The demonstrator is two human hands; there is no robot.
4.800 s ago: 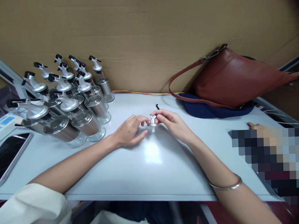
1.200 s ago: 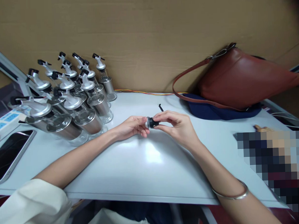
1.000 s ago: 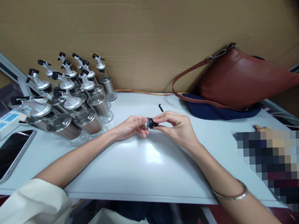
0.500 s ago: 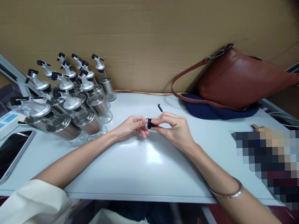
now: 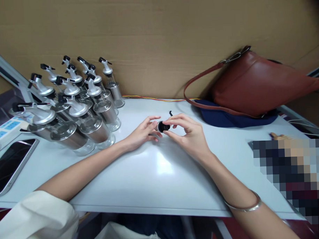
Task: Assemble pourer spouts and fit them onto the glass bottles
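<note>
Between my two hands is a small bottle pourer top (image 5: 165, 126), with a black stopper end facing right and a silver rim at its left. My right hand (image 5: 188, 132) pinches the black end between thumb and fingers. My left hand (image 5: 143, 133) holds the silver side by the thumb; its index finger stretches past, and part of its grip is hidden. A small black lever-like piece (image 5: 170, 113) lies on the table just behind my right fingers, which partly cover it.
At the left stand several glass-and-steel oil bottles (image 5: 104, 106) with silver pourers. A phone (image 5: 13, 166) and a power strip (image 5: 5, 130) are at the left edge. A brown leather bag (image 5: 252, 85) sits over a dark blue cloth item (image 5: 235, 121) at right.
The pourer top has turned so its black open end shows more. My left index finger has straightened, and my right fingers have shifted slightly, covering more of the small black piece.
</note>
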